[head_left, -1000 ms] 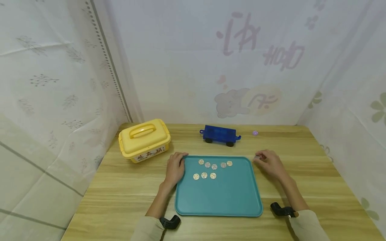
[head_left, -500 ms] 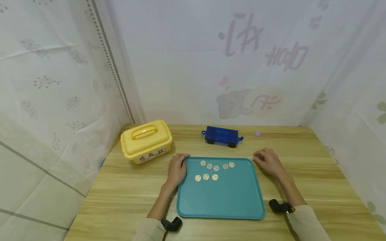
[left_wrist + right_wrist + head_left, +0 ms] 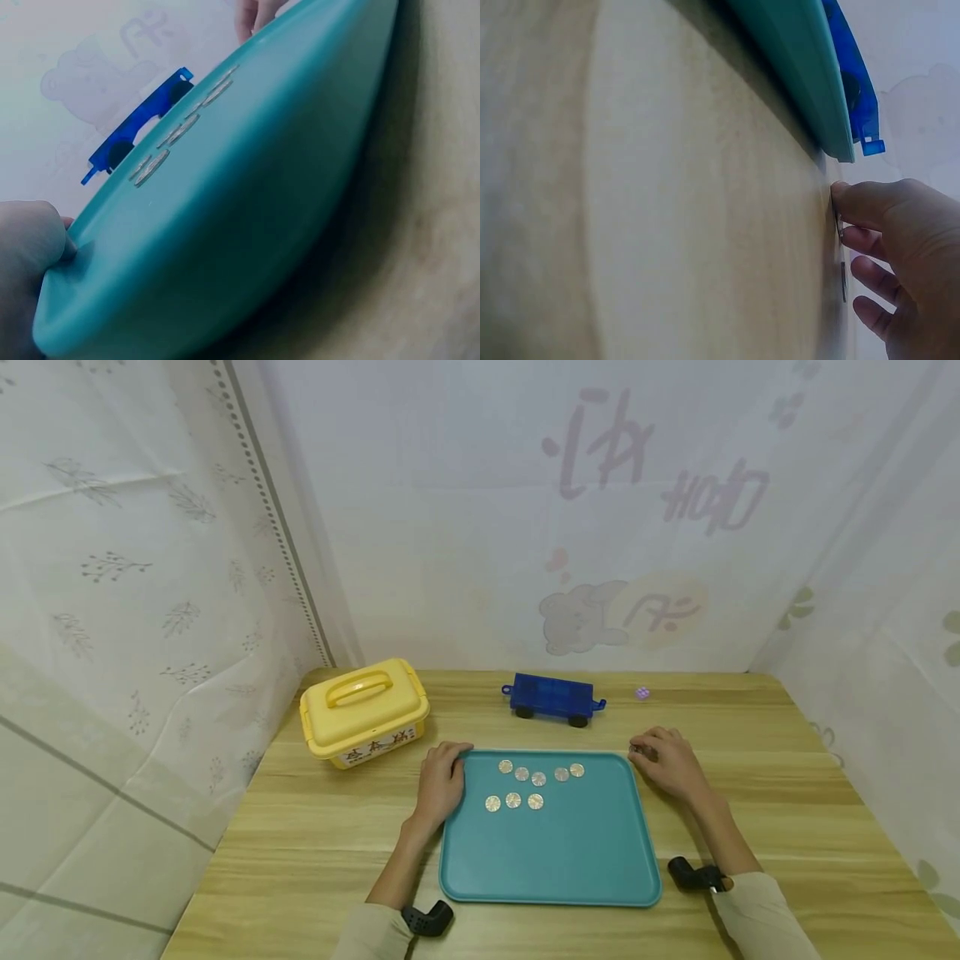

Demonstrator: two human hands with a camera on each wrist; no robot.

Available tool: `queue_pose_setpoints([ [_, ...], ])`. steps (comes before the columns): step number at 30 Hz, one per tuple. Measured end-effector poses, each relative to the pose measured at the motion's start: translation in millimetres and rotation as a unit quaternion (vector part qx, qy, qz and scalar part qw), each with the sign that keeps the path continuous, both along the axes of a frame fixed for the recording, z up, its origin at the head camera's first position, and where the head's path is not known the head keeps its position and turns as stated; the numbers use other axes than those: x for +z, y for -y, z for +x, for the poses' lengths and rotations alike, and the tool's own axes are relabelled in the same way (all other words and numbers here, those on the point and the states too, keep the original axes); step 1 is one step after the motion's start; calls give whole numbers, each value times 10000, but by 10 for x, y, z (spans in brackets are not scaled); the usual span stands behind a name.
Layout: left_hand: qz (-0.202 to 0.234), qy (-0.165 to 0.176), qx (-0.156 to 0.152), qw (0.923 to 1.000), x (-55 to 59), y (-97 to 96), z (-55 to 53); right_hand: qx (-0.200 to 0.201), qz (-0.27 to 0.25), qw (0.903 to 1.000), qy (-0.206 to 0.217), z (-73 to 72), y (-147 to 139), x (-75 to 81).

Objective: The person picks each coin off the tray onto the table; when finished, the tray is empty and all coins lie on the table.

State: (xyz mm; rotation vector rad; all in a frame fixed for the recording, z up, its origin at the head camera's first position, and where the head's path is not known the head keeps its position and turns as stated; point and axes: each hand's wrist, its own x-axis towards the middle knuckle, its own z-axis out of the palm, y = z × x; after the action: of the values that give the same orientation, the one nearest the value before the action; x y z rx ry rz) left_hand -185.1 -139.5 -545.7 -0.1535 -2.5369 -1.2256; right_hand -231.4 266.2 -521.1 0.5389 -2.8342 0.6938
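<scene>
A teal tray (image 3: 555, 852) lies on the table, with several gold and silver coins (image 3: 535, 802) on its far left half in two rough rows. My left hand (image 3: 441, 783) grips the tray's far left corner; in the left wrist view its thumb (image 3: 66, 251) lies over the rim. Just off the far right corner, my right hand (image 3: 669, 764) is low at the table. Its thumb and forefinger pinch a thin coin (image 3: 837, 217), seen edge-on in the right wrist view. A second thin disc (image 3: 844, 282) lies by the other fingers, hidden in the head view.
A yellow lidded box (image 3: 363, 710) with a handle stands left of the tray. Behind the tray is a blue wheeled toy wagon (image 3: 553, 696). A small purple piece (image 3: 642, 692) lies at the back right. Patterned cloth (image 3: 450, 527) encloses the back and sides.
The right fingers have shifted slightly at the tray's far right corner, and the pale coin face seen there earlier now looks darker. The left hand and the tray's coins stay put.
</scene>
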Motion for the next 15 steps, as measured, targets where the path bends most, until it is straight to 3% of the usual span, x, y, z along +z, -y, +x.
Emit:
queue_pose_setpoints([
  [5,-2,-34,31,10000,-1,-13,28,18,-117,9999,96,31,0,-11],
  [12,-45,7,13,10000,5,-22,28,-1,-1184,9925,304,146,71,122],
  [15,-1,10,17,10000,19,-13,17,94,-1358,9902,305,190,142,197],
])
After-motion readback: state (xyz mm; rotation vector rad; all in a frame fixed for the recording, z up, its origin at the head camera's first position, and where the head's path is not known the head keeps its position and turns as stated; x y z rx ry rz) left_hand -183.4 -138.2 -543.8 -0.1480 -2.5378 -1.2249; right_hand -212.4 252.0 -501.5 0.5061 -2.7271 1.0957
